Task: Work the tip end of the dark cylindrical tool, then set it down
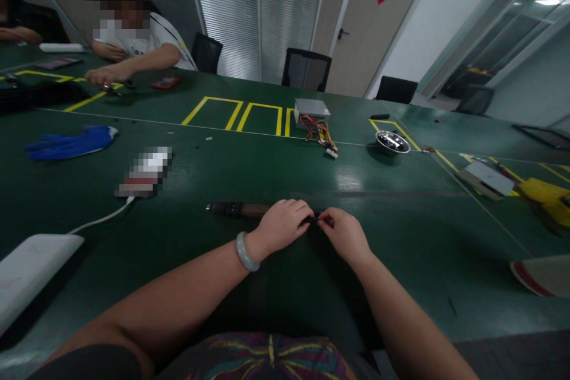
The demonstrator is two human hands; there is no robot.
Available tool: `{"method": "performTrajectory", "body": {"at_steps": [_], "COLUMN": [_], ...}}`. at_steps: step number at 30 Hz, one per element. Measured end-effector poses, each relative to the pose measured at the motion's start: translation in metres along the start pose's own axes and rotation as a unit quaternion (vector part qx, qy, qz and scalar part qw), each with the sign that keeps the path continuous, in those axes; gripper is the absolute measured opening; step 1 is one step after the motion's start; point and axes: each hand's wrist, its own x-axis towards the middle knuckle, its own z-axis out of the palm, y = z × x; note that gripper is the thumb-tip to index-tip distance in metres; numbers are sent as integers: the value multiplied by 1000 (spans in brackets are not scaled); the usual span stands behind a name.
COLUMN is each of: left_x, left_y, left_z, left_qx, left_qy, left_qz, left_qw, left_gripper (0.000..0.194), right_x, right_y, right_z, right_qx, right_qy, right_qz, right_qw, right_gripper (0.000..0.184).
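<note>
Long, dark tool (238, 209) with brownish shaft and black grip, lying flat on green table (267, 166), near centre. One tool, two hands, one bracelet (245, 252), one steel bowl (392, 142) far right, one blue glove (71, 142) far left. Left hand (282, 225) curled over tool's right end; right hand (345, 234) touching it, fingers pinched narrowly on small dark tip (321, 219) between both hands.

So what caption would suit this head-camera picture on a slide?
Both hands, left hand and right hand, pinch a dark tool lying on the green table.
</note>
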Motion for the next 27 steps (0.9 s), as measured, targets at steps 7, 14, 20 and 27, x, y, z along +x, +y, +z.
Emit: {"method": "performTrajectory", "body": {"at_steps": [7,14,20,27], "left_x": [0,0,0,0], "left_y": [0,0,0,0], "left_z": [1,0,0,2], "left_qx": [-7,-15,-1,-4], "left_qy": [2,5,2,9], "left_qz": [1,-2,2,-2], "left_qw": [1000,1000,1000,1000], "left_gripper": [15,14,15,15], "right_x": [-1,-2,0,0], "right_y": [-2,-3,0,2], "right_z": [0,-1,3,5], "right_qx": [20,23,12,21], "right_qy": [-1,19,5,12], "right_qz": [-9,-6,-21,-24], "right_qw": [1000,1000,1000,999], "right_gripper": [10,9,8,7]}}
